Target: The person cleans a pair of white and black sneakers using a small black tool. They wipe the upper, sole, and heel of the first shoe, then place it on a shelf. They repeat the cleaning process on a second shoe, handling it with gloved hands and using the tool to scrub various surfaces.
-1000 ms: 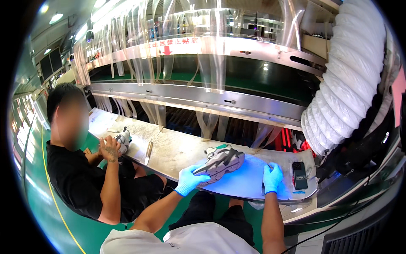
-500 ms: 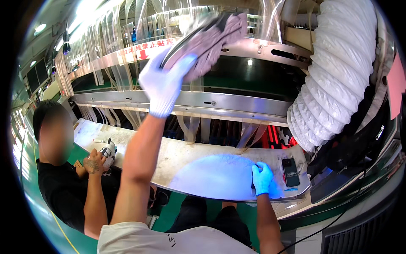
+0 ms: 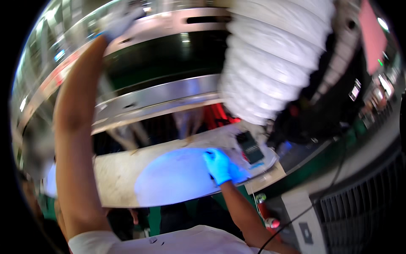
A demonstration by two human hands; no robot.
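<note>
My left arm is stretched far up to the upper left. The white-gloved left hand (image 3: 120, 25) is smeared by motion at the upper rail, so its fingers and anything in them cannot be made out. My right hand (image 3: 218, 166), gloved and lit blue, rests at the front of the pale worktable (image 3: 114, 173). Its fingers are closed round a small dark object (image 3: 212, 177), mostly hidden by the glove. A patch of blue light (image 3: 173, 178) spreads over the tabletop left of this hand. Just right of the hand lies a dark phone (image 3: 250, 147).
A large white ribbed duct (image 3: 275, 59) hangs at the upper right. Behind the table run a metal rail (image 3: 160, 95) and a dark green conveyor belt (image 3: 169, 59). A black bag (image 3: 313, 110) sits beside the duct. A thin cable (image 3: 321, 203) crosses the lower right.
The view has swung right. My left hand has moved farther up and left, and the grey-purple shoe it held is no longer discernible. My right hand stays by the blue light.
</note>
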